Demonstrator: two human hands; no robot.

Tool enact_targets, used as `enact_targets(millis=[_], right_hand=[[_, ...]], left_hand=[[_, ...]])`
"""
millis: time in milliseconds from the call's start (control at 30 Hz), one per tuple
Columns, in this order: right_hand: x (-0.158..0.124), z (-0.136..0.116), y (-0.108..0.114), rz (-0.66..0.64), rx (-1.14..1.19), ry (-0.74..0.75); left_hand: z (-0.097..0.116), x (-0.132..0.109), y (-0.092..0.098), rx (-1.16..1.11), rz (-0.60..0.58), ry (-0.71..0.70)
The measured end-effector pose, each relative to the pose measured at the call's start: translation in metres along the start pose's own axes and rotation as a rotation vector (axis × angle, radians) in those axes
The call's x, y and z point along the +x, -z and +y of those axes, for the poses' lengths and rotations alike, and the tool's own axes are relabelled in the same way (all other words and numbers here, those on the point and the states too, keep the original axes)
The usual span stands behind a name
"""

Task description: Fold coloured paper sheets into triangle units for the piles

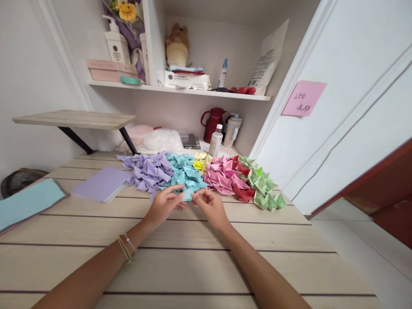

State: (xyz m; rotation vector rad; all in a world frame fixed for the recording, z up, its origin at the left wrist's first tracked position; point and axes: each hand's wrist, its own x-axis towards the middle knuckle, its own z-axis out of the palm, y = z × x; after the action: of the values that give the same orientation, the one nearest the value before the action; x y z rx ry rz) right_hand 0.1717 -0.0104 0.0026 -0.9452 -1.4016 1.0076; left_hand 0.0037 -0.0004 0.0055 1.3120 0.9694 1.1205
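A small folded piece of light blue paper [187,195] is held between my two hands, just in front of the paper pile. My left hand [163,205] pinches its left side with thumb and fingers. On the right side, my right hand [210,207] grips it by the edge. Right behind lie several folded blue paper boats [186,174]. Purple ones [149,171] are heaped to their left. To the right are pink boats [222,175], red ones [243,193] and green ones [265,191], with a few yellow ones [200,165] at the back.
Purple paper sheets [99,183] and blue sheets [24,204] lie on the left of the wooden table [193,266]. A small raised shelf [75,119] stands at the back left. Behind the boats are a clear bottle [215,141], a red jug [213,124] and a cup [232,131].
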Motion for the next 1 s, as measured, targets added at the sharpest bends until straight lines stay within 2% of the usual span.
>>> enact_targets(millis=[167, 333, 467, 633, 700, 800, 900, 1000], right_hand=[[0.002, 0.005, -0.001, 0.052, 0.149, -0.097], [0.003, 0.008, 0.001, 0.042, 0.095, -0.119], [0.002, 0.011, 0.001, -0.025, 0.073, -0.12], [0.001, 0.008, 0.001, -0.102, 0.083, -0.155], [0.0, 0.005, 0.003, -0.116, 0.029, -0.136], [0.0, -0.001, 0.007, -0.121, -0.199, -0.006], [0.001, -0.003, 0.009, -0.101, -0.332, 0.076], [0.003, -0.004, 0.008, -0.099, -0.099, -0.013]], left_hand=[[-0.006, 0.002, 0.002, 0.033, -0.032, -0.002], [-0.01, 0.003, 0.002, 0.101, -0.076, -0.063], [-0.008, 0.004, 0.002, 0.087, -0.01, -0.08], [-0.004, 0.005, 0.007, 0.154, -0.071, -0.09], [-0.002, 0.004, 0.008, 0.17, -0.113, -0.098], [0.0, 0.002, 0.007, 0.171, -0.185, -0.067], [0.0, 0.001, 0.005, 0.142, -0.191, -0.019], [0.0, 0.002, 0.005, 0.035, -0.137, 0.055]])
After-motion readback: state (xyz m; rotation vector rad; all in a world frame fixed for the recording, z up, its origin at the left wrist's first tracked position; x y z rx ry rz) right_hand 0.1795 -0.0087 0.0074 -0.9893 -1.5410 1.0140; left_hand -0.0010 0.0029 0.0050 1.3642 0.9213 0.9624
